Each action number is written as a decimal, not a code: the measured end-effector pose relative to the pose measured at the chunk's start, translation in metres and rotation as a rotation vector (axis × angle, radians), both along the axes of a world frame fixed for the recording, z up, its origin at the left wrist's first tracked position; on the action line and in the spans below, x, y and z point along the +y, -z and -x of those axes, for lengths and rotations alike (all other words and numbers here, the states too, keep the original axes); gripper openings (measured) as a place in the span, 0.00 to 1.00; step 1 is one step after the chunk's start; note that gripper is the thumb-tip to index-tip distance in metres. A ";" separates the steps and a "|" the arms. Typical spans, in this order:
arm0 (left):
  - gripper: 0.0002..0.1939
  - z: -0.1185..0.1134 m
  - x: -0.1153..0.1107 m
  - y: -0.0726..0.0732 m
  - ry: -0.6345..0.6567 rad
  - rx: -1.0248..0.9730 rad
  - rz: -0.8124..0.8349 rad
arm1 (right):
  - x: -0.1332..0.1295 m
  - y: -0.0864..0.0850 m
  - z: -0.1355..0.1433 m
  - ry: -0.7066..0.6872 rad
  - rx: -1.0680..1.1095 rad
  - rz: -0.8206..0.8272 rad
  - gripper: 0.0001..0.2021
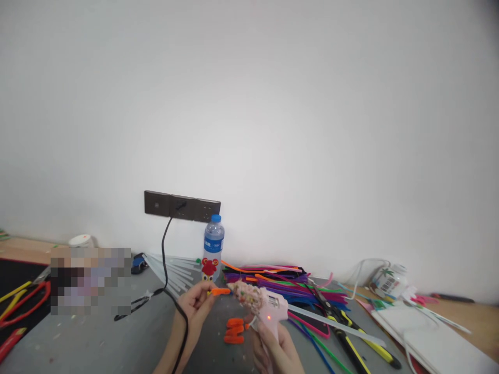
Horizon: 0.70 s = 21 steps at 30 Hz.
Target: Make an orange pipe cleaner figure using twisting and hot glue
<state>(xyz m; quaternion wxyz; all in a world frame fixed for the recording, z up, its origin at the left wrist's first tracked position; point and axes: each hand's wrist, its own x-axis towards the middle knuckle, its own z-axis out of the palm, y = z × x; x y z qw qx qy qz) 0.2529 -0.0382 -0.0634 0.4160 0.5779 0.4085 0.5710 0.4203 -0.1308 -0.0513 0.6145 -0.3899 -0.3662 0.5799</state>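
My left hand (197, 301) pinches a short orange piece of pipe cleaner (221, 292) between thumb and fingers. Wrapped round the handle of a pale pink hot glue gun (275, 306) is my right hand (275, 348). The gun's nozzle, crusted with glue and coloured fuzz, points left at the orange piece, close to its end; whether they touch I cannot tell. A red light glows on the gun, and a long clear glue stick (335, 324) sticks out of its back. Below the nozzle, several folded orange pipe cleaner pieces (234, 331) lie on the grey mat (144, 345).
A water bottle (213, 241) with a red fuzzy figure (209, 267) before it stands near the wall. Glue sticks (171, 272), a pipe cleaner pile (280, 280) and yellow-black pliers (343, 332) lie around. A black cord (165, 249) runs from the wall socket (182, 206) across my left forearm.
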 end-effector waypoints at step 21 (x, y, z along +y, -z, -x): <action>0.20 -0.006 -0.013 -0.024 -0.034 0.013 0.012 | -0.003 0.008 0.007 -0.007 -0.083 0.042 0.28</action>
